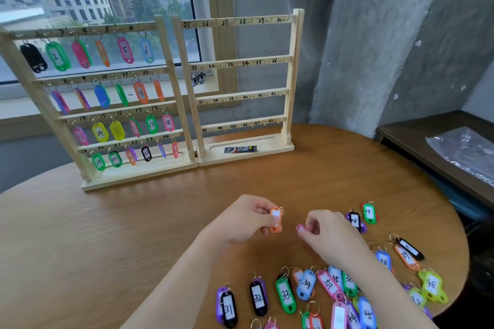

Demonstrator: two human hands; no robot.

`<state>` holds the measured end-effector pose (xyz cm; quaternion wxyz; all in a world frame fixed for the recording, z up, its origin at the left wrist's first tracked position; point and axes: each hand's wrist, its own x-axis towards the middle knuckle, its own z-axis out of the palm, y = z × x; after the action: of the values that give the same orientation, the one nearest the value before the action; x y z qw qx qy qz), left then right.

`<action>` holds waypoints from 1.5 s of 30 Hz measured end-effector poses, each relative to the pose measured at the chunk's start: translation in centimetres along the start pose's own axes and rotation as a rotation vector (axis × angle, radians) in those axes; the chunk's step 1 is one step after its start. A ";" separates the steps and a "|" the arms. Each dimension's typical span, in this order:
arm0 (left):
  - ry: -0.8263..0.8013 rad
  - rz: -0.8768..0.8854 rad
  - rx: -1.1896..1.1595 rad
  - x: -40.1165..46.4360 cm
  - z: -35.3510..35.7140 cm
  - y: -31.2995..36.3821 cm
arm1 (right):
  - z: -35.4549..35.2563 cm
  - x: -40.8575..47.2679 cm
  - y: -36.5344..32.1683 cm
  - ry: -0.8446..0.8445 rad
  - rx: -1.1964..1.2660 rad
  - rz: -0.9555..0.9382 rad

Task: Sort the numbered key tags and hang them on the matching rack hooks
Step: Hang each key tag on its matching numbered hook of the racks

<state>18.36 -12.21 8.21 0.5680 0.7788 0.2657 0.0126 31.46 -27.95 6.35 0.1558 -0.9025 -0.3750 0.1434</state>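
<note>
orange tag (276,219) sits pinched in the left hand (244,219), label facing up but too blurred to read; the right hand (324,234) has its fingers curled round a pink tag (300,229), mostly hidden. both hover over the round wooden table (133,235), near the loose pile of tags (328,291) by the near edge – 31, 32, 33 lie in a row. the left rack (107,99) looks full through 24, while the right rack (240,88), hooks 25 to 48, hangs bare. my advice: turn each label squarely to the eyes, read the number before reaching, then carry the tag by its body so the ring swings free – slip it over the matching hook
</note>
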 end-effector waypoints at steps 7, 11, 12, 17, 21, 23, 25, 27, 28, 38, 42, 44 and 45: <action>0.132 0.095 -0.121 -1.2 -2.6 1.2 | -2.2 0.9 -3.7 -0.089 0.562 -0.170; 0.190 0.141 -0.135 -2.1 -4.8 3.1 | -4.5 1.8 -6.7 -0.059 0.768 -0.185; 0.208 0.153 -0.139 -2.3 -5.4 3.7 | -5.4 2.1 -7.5 -0.039 0.796 -0.186; 0.374 0.179 -0.143 -3.1 -9.1 7.1 | -10.2 3.8 -11.9 0.001 0.872 -0.270; 0.398 0.210 -0.142 -3.3 -12.5 9.9 | -13.5 5.5 -15.4 -0.086 0.916 -0.321; 0.405 0.242 -0.088 -3.4 -14.0 11.2 | -14.6 6.1 -16.9 -0.098 0.926 -0.329; 0.420 0.276 -0.072 -3.4 -15.6 12.6 | -15.7 6.6 -18.1 -0.077 0.900 -0.352; 0.439 0.308 -0.070 -3.4 -17.0 14.1 | -16.9 7.2 -19.3 -0.052 0.894 -0.378; 0.450 0.325 -0.070 -3.3 -17.7 14.9 | -17.6 7.5 -19.8 -0.041 0.900 -0.393; 0.737 0.398 0.100 0.5 -21.7 17.6 | -21.1 13.5 -23.9 0.038 0.983 -0.429; 0.856 0.388 0.165 3.2 -22.0 17.0 | -20.8 15.4 -24.5 0.045 0.966 -0.449; 0.906 0.388 0.191 4.3 -22.2 16.7 | -20.5 16.0 -24.7 0.035 0.976 -0.463; 0.930 0.390 0.189 4.8 -22.3 16.6 | -20.5 16.3 -24.8 0.033 0.976 -0.466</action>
<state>21.89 5.87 29.52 0.3038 0.7741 0.3398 0.4393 34.55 -3.13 32.31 0.5905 -0.6203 -0.4527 0.2482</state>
